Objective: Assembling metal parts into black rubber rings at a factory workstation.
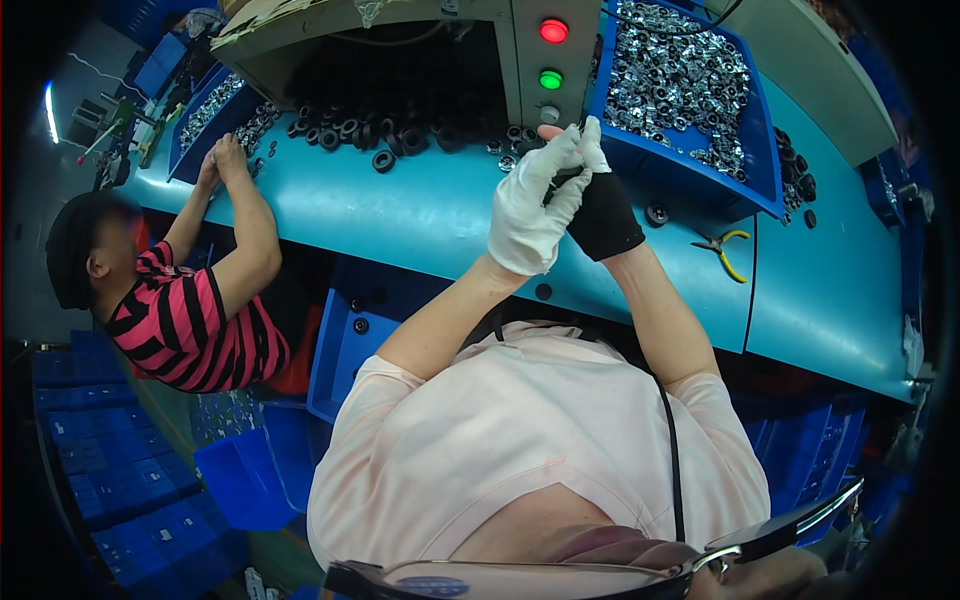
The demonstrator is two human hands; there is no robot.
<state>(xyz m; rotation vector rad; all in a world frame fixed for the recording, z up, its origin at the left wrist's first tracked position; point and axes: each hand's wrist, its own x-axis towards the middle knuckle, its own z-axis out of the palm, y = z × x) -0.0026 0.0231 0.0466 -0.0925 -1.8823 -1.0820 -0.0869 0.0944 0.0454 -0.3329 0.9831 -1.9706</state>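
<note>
Both my hands meet above the front of the turquoise bench (420,215), below a machine panel. My left hand (532,212), in a white glove, has its fingers bent in against the right. A black glove covers my right hand (603,212), with white covering on a raised fingertip. The fingers of both are closed together; whatever lies between them is hidden. Small dark and shiny round parts (515,145) lie just beyond my hands. To the right of my right hand sits a dark ring-shaped part (656,215), and farther right, pliers (730,254) with yellow handles.
A blue bin (690,175) of shiny metal parts stands beyond my right hand. The machine panel carries a red button (553,31) and a green button (550,79). Black rings (400,140) are heaped under the machine. A co-worker (200,300) in a striped shirt works at the left.
</note>
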